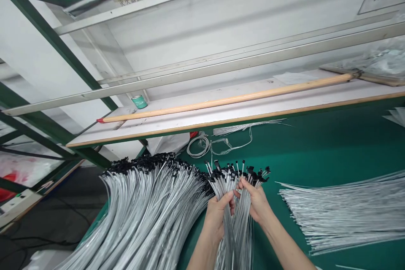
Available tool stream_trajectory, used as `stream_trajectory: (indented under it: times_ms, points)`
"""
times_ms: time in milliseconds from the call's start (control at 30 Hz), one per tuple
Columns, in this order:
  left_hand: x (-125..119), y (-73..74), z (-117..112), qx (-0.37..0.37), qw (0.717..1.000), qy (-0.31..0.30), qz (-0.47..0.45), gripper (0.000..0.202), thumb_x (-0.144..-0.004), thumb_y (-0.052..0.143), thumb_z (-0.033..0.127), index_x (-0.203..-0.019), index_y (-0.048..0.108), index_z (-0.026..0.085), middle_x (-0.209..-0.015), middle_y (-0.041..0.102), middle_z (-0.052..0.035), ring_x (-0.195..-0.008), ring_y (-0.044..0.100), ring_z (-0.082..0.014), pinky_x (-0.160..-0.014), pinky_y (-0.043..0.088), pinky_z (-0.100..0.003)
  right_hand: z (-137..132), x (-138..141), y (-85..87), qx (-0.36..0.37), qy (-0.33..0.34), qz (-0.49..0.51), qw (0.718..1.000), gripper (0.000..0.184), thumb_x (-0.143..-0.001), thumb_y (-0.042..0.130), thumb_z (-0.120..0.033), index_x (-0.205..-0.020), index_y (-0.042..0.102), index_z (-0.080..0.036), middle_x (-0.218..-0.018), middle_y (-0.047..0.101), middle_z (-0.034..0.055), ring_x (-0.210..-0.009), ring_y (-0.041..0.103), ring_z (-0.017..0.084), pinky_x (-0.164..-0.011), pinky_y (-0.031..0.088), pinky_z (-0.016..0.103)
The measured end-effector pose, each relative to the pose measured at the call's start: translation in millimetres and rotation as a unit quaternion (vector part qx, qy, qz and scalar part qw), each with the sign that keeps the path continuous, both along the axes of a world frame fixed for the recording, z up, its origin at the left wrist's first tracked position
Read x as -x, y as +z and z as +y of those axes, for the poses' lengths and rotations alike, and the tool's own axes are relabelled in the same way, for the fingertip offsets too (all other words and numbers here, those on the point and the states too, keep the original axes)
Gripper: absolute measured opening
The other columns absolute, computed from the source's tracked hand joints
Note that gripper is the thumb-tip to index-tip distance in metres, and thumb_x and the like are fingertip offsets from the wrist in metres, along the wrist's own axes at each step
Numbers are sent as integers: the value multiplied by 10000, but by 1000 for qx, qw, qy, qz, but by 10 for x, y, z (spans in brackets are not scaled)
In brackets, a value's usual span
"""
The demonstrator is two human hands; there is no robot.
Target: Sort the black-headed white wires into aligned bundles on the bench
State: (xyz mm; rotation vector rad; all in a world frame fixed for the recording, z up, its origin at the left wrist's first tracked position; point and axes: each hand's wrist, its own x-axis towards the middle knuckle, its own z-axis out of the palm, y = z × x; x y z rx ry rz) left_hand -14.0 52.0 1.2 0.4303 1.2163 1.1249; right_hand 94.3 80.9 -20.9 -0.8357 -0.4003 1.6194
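Observation:
My left hand [218, 215] is wrapped round a bundle of thin grey cables [230, 236] just below their black connector ends [218, 173]. Beside it, my right hand [255, 200] closes thumb and fingers on more cables of the same bunch, near their black tips [257, 174]. Below both hands the strands hang down together toward the bottom edge. To the left lies a large heap of similar grey cables [148, 215], its black connectors [139, 164] gathered at the far end, close against the held bunch.
A flat stack of grey cables [344, 211] lies on the green table [303, 152] at right. Behind, a coiled cable [198, 147] rests beneath a shelf [196, 124] bearing a wooden pole [228, 100] and a green can [139, 101]. Green frame posts [60, 46] stand left.

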Motion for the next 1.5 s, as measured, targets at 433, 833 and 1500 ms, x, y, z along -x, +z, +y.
stream_trajectory:
  times_ms: [433, 833, 1500]
  points:
    - [-1, -78, -6, -56, 997, -59, -18, 262, -567, 757, 297, -683, 638, 95, -493, 602, -15, -368, 507, -79, -386, 350, -180, -54, 133, 114, 4, -6, -100, 995, 407, -430, 815, -301, -729, 585, -150, -453, 547, -47, -264, 403, 84, -256, 338, 226]
    - [-49, -65, -8, -31, 999, -24, -16, 281, -563, 765, 291, -696, 643, 75, -532, 639, -47, -413, 555, -100, -405, 396, -183, -48, 142, 43, 55, -23, -112, 992, 353, -446, 800, -349, -647, 612, -128, -299, 431, -62, -242, 365, 108, -213, 321, 244]
    - [-22, 32, -32, -21, 1000, -4, 7, 308, -508, 789, 328, -606, 588, 116, -456, 564, 13, -352, 455, -65, -394, 340, -194, -13, 77, 23, -10, -8, -47, 999, 304, -579, 759, -389, -683, 608, -147, -369, 393, -93, -322, 292, 40, -350, 262, 199]
